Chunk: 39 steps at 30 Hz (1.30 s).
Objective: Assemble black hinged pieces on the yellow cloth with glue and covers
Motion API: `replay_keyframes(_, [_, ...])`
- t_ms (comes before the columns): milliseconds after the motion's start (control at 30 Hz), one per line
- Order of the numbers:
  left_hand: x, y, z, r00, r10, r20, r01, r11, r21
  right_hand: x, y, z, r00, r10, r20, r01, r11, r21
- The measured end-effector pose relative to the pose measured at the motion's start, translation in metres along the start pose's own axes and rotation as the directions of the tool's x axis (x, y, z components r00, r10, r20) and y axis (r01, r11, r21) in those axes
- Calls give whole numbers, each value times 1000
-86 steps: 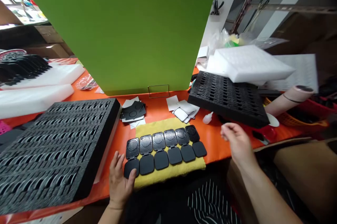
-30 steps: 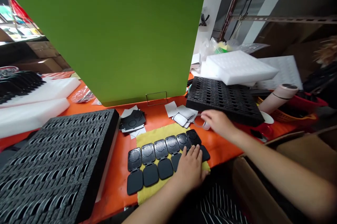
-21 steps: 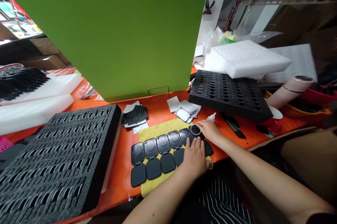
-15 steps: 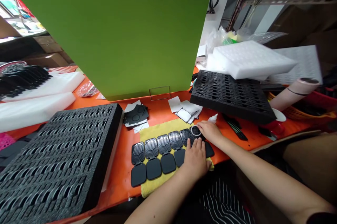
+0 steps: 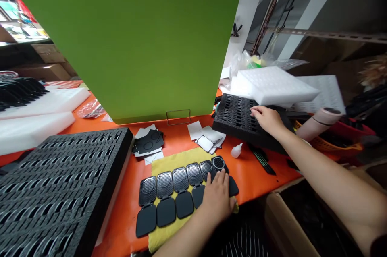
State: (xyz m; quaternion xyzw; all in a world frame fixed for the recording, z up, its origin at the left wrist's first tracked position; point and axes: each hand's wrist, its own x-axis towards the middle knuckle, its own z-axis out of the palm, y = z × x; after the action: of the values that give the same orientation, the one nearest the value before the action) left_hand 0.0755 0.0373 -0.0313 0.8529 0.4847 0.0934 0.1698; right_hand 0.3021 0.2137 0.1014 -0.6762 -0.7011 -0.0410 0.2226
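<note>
Head view: right hand [image 5: 267, 118], loosely open and seemingly empty, is now laid on the black slotted tray [image 5: 234, 116], the pale ring [image 5: 218, 163] being left on the rightmost case of the row of cases [image 5: 180, 179], which is kept pressed by the flat left hand [image 5: 216, 198].

Left hand [image 5: 216, 198] flat, fingers spread; right hand [image 5: 267, 118] stretched forward, palm down

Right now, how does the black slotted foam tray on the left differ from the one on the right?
The left black slotted foam tray lies untouched; the right hand rests on the right black slotted foam tray. A white foam slab overlaps the right tray; none covers the left. Both sit on the orange table.
</note>
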Motion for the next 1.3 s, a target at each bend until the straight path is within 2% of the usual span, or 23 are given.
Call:
replay_keyframes(67, [-11,-2,-2,998,17,-57,-18,1000,-19,33,14,6,998,9,65,1,987,-159])
replay_keyframes(133, [-24,-6,-3,997,22,-79,-23,1000,-13,55,17,16,984,-52,172,100,955,-281])
replay_keyframes(200, [-35,-11,-2,998,14,-66,-13,1000,7,67,13,26,956,-127,264,210,925,-317])
replay_keyframes(300, [-47,-15,-1,999,-23,-40,25,999,32,71,0,36,927,-192,321,298,898,-324])
replay_keyframes(433, [-50,-11,-2,997,-69,-38,70,997,33,69,-6,42,910,-228,345,352,865,-357])
replay_keyframes(600, [-44,-3,-2,998,-55,-33,57,997,60,71,2,42,896,-232,379,382,837,-391])
replay_keyframes(733, [-42,-1,-2,997,-68,-30,71,992,106,72,-5,43,879,-230,419,418,795,-440])
replay_keyframes(800, [-42,-2,-1,995,-91,-30,94,988,120,71,-13,41,890,-225,396,404,791,-460])
replay_keyframes(867, [-42,-4,0,993,-110,-32,113,985,129,67,-20,33,924,-214,316,347,817,-461])
replay_keyframes(967, [-42,-7,2,993,-118,-28,121,982,146,48,-32,17,965,-252,76,261,879,-400])
replay_keyframes(1033, [-40,-8,3,993,-118,-16,119,981,152,19,-47,14,947,-319,-19,302,913,-276])
replay_keyframes(1100, [-38,-8,4,993,-119,-2,118,982,150,-22,-68,24,898,-423,121,430,902,-40])
replay_keyframes(1167, [-36,-9,3,993,-120,4,118,982,149,-67,-89,46,824,-499,269,476,867,147])
replay_keyframes(1233, [-34,-9,2,993,-117,0,116,981,153,-105,-104,73,804,-494,330,450,869,205])
replay_keyframes(1300, [-34,-9,1,994,-110,-10,111,982,153,-127,-112,96,797,-467,382,423,884,198])
